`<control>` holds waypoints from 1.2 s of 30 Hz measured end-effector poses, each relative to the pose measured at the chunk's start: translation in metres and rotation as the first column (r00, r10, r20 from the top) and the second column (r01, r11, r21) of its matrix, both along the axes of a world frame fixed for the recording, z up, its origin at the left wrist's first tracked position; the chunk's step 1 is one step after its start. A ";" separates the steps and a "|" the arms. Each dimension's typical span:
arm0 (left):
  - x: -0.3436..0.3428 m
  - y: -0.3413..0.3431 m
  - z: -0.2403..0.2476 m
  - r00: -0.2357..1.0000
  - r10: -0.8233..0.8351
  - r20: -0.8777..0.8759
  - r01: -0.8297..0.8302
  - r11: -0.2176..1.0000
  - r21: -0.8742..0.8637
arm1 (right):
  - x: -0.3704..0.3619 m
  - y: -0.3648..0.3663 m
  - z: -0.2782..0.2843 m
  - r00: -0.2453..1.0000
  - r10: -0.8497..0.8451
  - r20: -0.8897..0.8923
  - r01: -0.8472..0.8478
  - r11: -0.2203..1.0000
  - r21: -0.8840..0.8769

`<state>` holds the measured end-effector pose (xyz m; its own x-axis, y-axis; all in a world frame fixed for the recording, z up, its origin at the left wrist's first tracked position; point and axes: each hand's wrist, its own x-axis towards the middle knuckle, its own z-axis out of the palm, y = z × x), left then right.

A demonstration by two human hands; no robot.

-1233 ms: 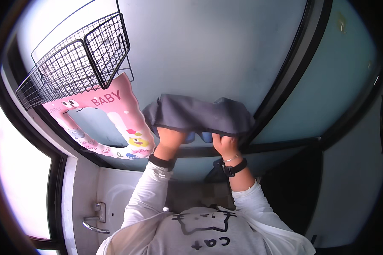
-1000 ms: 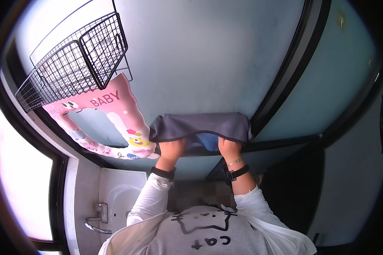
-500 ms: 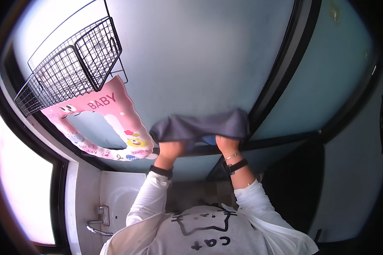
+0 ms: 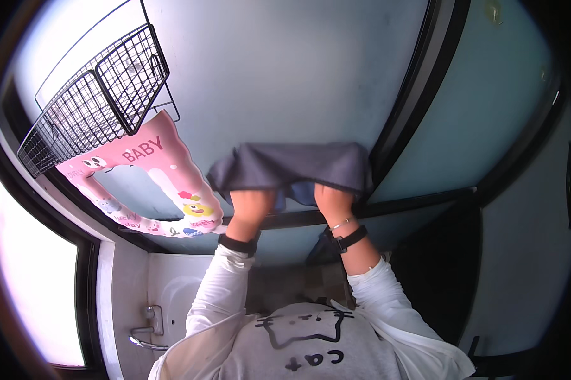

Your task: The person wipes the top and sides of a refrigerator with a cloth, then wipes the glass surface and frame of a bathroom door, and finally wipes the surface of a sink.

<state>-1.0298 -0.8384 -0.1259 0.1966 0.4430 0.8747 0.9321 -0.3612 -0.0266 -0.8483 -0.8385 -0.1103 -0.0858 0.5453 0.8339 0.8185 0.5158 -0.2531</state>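
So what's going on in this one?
A person is handling a grey cloth in front of a pale panel. The left hand and right hand reach under its lower edge, fingers hidden, so their grip can't be seen. To the left, a pink frame sits below a black basket.

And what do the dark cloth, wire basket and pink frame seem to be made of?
Dark cloth: soft, matte fabric, draping in folds; fibre unclear. Wire basket: probably metal, black finish, judging by its thin, stiff mesh. Pink frame: perhaps inflated plastic film, slightly shiny, given its puffy, wavy edge.
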 end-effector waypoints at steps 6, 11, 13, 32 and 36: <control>0.016 0.009 0.003 0.980 -0.167 0.110 0.160 0.985 0.066 | -0.031 -0.015 0.040 0.985 0.127 -0.116 -0.124 0.992 0.029; 0.000 -0.003 -0.009 0.995 -0.073 -0.063 0.065 0.991 -0.120 | -0.004 -0.002 0.007 0.993 0.091 -0.070 -0.086 0.994 0.074; 0.004 -0.003 0.016 0.992 -0.115 -0.051 0.120 0.987 0.104 | -0.010 0.009 -0.001 0.982 0.076 -0.170 -0.039 0.976 0.216; 0.007 -0.009 0.028 0.965 -0.201 0.167 0.222 0.968 -0.116 | -0.032 -0.003 0.008 0.990 0.106 -0.088 -0.118 0.983 -0.141; 0.000 -0.023 0.021 0.999 -0.039 -0.019 0.032 0.960 -0.278 | -0.017 -0.027 0.033 0.995 0.097 -0.023 -0.098 0.908 -0.408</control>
<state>-1.0294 -0.8616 -0.1049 0.2360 0.6604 0.7129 0.9188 -0.3905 0.0576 -0.8652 -0.8657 -0.0777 -0.1544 0.8269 0.5407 0.7687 0.4444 -0.4601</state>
